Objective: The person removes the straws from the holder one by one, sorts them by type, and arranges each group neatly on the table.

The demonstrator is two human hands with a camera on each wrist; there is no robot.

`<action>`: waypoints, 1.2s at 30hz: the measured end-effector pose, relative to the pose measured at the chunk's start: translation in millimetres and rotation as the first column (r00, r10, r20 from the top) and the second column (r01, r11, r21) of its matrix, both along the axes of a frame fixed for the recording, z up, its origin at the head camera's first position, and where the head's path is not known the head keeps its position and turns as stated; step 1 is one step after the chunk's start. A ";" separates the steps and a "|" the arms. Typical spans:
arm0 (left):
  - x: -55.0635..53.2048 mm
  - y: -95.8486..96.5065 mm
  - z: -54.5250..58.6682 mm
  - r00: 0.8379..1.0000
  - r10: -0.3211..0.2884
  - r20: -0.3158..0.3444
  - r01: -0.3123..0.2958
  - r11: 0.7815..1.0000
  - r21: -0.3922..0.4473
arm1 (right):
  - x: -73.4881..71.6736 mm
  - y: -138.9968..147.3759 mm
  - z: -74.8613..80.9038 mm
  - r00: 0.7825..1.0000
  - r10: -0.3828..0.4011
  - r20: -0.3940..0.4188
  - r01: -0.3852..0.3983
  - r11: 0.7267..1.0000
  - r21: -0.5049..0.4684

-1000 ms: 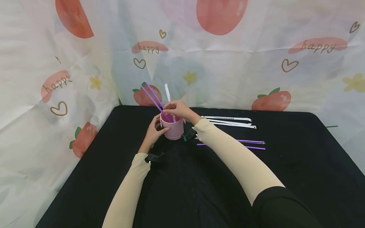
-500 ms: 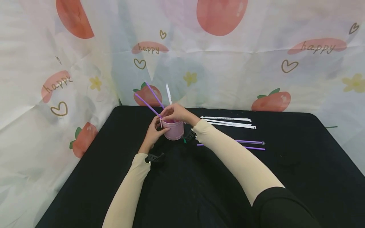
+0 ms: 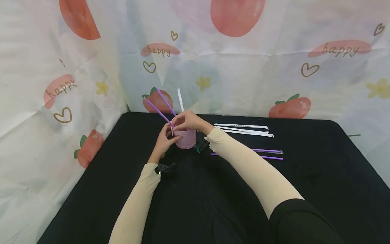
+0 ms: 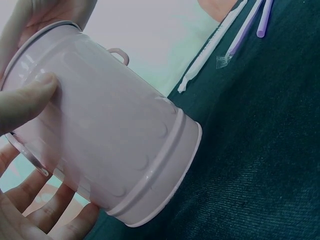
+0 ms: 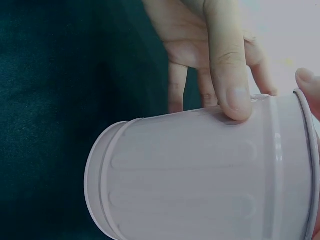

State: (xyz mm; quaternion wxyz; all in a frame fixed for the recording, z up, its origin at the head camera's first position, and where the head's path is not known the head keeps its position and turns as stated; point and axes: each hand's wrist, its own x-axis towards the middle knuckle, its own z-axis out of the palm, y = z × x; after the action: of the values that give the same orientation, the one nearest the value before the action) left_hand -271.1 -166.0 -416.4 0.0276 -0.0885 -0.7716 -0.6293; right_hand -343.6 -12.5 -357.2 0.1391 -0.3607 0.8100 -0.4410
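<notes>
A small pink bucket (image 3: 186,140) stands on the black cloth. My left hand (image 3: 163,142) grips it from the left; in the left wrist view the thumb (image 4: 35,95) presses its wall, the other fingers (image 4: 55,207) spread along the far side. Over the bucket's mouth is my right hand (image 3: 192,121), its fingertips pinching a purple straw (image 3: 156,110) at the left rim. That straw leans out to the left. Another purple straw (image 3: 164,99) and a paper-wrapped white straw (image 3: 180,99) also rise from the bucket. Their lower ends are hidden.
Several white wrapped straws (image 3: 243,130) lie on the table to the right of the bucket. Closer to me are two purple straws (image 3: 271,158), partly covered by my right forearm. A printed curtain (image 3: 237,78) hangs behind the table and along its left side.
My right hand has shifted slightly left and down to the bucket's left rim, and the purple straw there now tilts further left. My left hand keeps its grip on the bucket.
</notes>
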 end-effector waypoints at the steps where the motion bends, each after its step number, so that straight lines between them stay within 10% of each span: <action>1: -0.2 0.0 -0.2 1.000 -0.002 0.000 0.002 1.000 0.002 | -0.2 -0.1 -0.4 1.000 0.001 -0.004 -0.001 1.000 0.000; 21: -0.5 1.4 0.1 1.000 0.008 -0.007 -0.008 1.000 -0.013 | -2.5 5.7 1.7 0.981 -0.059 0.187 0.080 0.991 -0.107; 36: -18.4 -3.4 -25.2 0.998 0.024 -0.066 -0.025 1.000 -0.013 | -6.4 7.1 -0.1 0.959 -0.061 0.275 0.132 0.960 -0.247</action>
State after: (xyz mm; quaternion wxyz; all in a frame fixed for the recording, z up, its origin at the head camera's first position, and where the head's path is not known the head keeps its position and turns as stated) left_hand -289.5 -169.4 -441.5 0.0601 -0.0998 -0.7757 -0.6202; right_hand -350.1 -5.4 -357.3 0.1752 -0.2735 0.7351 -0.5951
